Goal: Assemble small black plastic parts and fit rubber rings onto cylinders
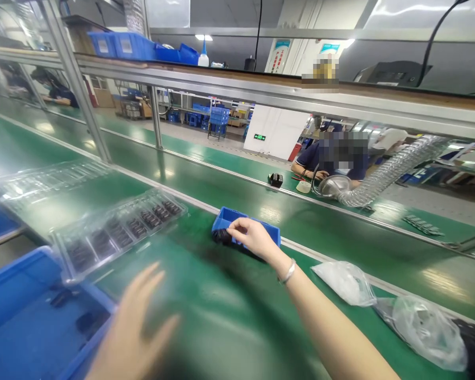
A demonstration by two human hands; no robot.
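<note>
My right hand (253, 236) reaches over a small blue bin (271, 232), its thumb and fingertips pinched together. Small black parts (221, 236) lie in the bin's left compartment, right by those fingertips. Whatever is in the pinch is too small or hidden to make out. Blurred by motion, my left hand (136, 322) hovers over the green work surface (206, 316) with its fingers spread and nothing in them. Beyond it lies a clear plastic tray (103, 266) whose compartments hold several dark parts (136, 227).
At the left stands a large blue crate (19, 316) with a few dark pieces inside. Another clear tray (51, 177) lies behind it. Plastic bags (350, 282) rest at the right. A metal shelf (221, 87) crosses above, and a co-worker (340, 153) sits across the bench.
</note>
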